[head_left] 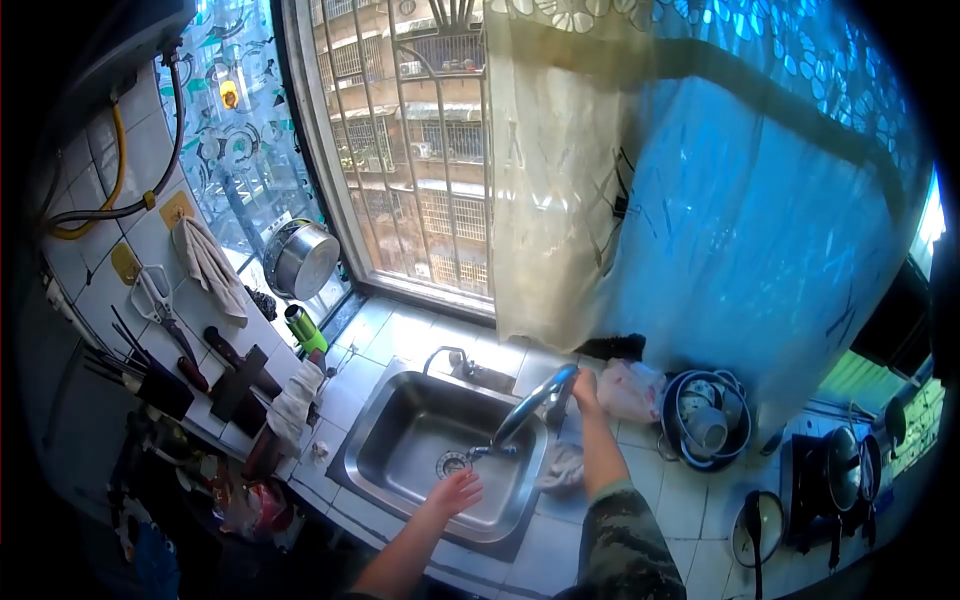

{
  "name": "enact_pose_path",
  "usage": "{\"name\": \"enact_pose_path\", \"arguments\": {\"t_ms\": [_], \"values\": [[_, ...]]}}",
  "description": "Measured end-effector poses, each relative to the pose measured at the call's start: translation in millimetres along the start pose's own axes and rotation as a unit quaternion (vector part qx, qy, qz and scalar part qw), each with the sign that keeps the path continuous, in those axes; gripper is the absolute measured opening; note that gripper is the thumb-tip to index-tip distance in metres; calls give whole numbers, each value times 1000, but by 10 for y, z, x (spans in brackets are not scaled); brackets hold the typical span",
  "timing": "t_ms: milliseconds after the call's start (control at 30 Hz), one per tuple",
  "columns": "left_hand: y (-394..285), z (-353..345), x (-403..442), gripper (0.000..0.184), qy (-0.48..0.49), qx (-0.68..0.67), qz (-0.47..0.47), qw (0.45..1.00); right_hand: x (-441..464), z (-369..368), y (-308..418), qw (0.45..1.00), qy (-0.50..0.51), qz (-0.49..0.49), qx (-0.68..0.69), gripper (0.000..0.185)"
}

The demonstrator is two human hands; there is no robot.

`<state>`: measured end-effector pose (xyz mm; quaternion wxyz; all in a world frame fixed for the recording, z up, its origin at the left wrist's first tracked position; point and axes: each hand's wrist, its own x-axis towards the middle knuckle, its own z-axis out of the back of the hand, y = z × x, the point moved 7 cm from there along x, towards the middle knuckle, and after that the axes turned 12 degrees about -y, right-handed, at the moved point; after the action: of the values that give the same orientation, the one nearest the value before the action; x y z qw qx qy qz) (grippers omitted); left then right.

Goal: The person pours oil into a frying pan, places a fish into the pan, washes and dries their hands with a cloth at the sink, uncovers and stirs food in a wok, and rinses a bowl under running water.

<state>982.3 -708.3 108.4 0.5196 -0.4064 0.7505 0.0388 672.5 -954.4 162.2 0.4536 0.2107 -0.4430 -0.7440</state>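
Note:
My right hand (584, 388) is wrapped round the handle of a shiny wok or pan (532, 408), which hangs tilted over the right side of the steel sink (362, 440). The pan is seen nearly edge-on. My left hand (457, 493) is over the front of the basin with its fingers apart, holding nothing. Near its fingertips lies the drain (453, 464). A faucet (462, 362) stands at the sink's back edge. Beside the sink, under my right forearm, sits a greyish cloth (563, 468).
Right of my arm are a plastic bag (632, 390) and a basin of bowls (745, 440). A stove with a pot (845, 470) and a lidded pan (757, 530) stand farther right. Knives (240, 385) and a towel (208, 265) hang on the left wall. A green bottle (304, 328) stands by the window.

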Motion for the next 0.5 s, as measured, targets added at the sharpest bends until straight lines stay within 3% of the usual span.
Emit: {"name": "enact_pose_path", "arguments": {"t_ms": [100,167,233,300,333,367,433,467,500], "values": [[-68,-169,390,29,-3,5,29,1000,75,-12,32,998,32,43,32,38],[-89,-245,510,21,-55,2,44,997,41,3,87,998,57,-9,39,36],[-144,-356,536,19,-20,-14,40,999,-179,164,187,988,-11,-47,145,30],[-123,-370,637,18,-46,-29,78,995,-523,362,35,957,-224,-53,177,21],[-84,-377,779,17,-28,-50,122,991,-780,326,-153,953,-250,-83,152,15],[-99,-412,807,17,-20,-37,128,991,-1252,323,-39,945,-311,-34,98,15],[-137,-355,876,14,-118,-35,118,985,-1983,-277,-151,973,-138,-81,165,23],[-117,-385,1054,17,-18,-22,112,993,-2330,-661,-170,984,-6,-34,177,29],[-52,-275,1272,17,-12,-12,117,993,-2431,-1082,-336,969,53,-68,233,31]]}}
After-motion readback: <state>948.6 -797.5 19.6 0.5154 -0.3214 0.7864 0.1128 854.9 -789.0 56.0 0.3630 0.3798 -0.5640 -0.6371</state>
